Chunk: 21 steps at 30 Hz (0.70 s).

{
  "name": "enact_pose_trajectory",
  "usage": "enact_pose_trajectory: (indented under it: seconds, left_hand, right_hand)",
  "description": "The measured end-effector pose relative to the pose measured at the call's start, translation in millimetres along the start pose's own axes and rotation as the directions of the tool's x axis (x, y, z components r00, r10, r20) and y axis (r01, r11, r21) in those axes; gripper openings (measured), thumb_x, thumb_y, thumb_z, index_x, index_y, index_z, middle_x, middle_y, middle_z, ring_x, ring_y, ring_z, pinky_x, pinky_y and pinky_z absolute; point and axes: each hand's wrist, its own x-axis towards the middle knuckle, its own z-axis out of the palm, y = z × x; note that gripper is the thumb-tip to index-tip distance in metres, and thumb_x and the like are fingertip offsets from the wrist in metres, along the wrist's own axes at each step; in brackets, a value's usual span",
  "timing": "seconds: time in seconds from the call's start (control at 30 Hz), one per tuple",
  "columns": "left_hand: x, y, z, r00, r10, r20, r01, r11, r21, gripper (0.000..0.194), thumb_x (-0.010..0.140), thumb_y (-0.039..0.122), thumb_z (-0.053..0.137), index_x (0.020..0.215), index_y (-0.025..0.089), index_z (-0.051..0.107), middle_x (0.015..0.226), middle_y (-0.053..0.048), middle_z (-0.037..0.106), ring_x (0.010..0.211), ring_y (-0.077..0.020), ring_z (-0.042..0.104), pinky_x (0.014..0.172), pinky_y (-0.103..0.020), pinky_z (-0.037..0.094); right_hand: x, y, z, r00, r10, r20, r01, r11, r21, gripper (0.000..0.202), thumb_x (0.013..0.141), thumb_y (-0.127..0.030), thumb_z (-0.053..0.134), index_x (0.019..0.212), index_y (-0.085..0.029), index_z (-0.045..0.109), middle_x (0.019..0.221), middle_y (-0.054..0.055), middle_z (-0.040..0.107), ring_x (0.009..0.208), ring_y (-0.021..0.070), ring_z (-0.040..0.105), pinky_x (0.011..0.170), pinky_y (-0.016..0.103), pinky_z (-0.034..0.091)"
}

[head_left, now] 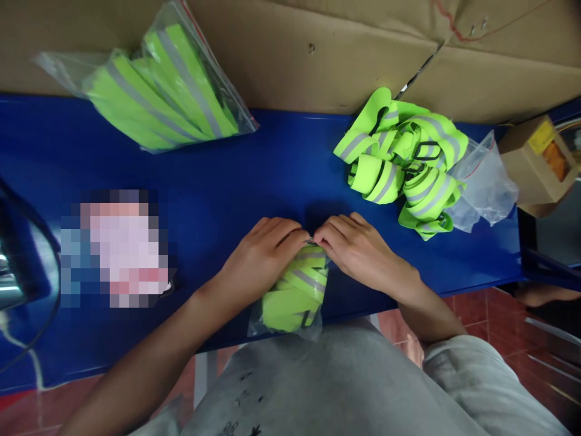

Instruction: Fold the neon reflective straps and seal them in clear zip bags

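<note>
Head | left hand [259, 251], right hand [358, 249] | curled inward, pinching top of bag [295, 295]

- Left: a pale thing [124, 242], blurred to blocks; I can't tell what.
- Near: left hand [261, 251] and right hand [351, 245] hide much of the clear bag's [313, 330] top edge.
- Far: cardboard [290, 54], cut off above.

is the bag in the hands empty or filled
Filled: grey-striped yellow-green strapping shows through the clear bag, pinched at its top by the left hand and right hand.
</note>
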Motion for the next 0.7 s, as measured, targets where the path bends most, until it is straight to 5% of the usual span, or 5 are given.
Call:
enact_pose_trajectory:
  seconds: [0.23, 0.53, 0.7]
  left_hand:
    - [-1.0, -1.7, -2.2, 1.0, -0.01, -0.007, 0.01, 1.0, 0.023, 0.011, 0.101, 0.017, 0.057, 0.099, 0.016, 0.068, 0.097, -0.007, 0.073, 0.085, -0.0203, 0.067, 0.077, -0.036, 0.049]
    - [-0.9, 2.5, -5.7, 0.999, 0.03, 0.032, -0.034, 0.988, 0.154, 0.014, 0.101, 0.014, 0.054, 0.091, 0.016, 0.065, 0.082, -0.004, 0.064, 0.075, -0.0197, 0.059, 0.071, -0.034, 0.044]
    - [1.9, -3.6, -6.8, 0.997, -0.024, 0.074, 0.009, 0.98, 0.198, 0.027, 0.104, 0.03, 0.054, 0.082, 0.017, 0.062, 0.073, -0.004, 0.059, 0.068, -0.0205, 0.055, 0.066, -0.035, 0.039]
  right_hand:
    - [3.7, -1.1, 7.7, 0.998, -0.052, -0.041, 0.054, 0.997, 0.047, 0.024, 0.104, -0.007, 0.037, 0.105, -0.016, 0.06, 0.097, 0.008, 0.063, 0.089, 0.0222, 0.054, 0.08, 0.036, 0.031]
    - [-1.0, 7.0, -6.5, 1.0, -0.009, 0.001, 0.008, 0.996, 0.087, 0.013, 0.105, -0.021, 0.053, 0.11, -0.018, 0.064, 0.104, 0.007, 0.068, 0.098, 0.0221, 0.06, 0.084, 0.036, 0.035]
    - [-2.7, 9.9, -9.4, 1.0, 0.006, 0.012, -0.007, 0.998, 0.061, 0.012, 0.102, -0.013, 0.054, 0.105, -0.018, 0.063, 0.096, 0.005, 0.067, 0.089, 0.0208, 0.059, 0.08, 0.035, 0.035]
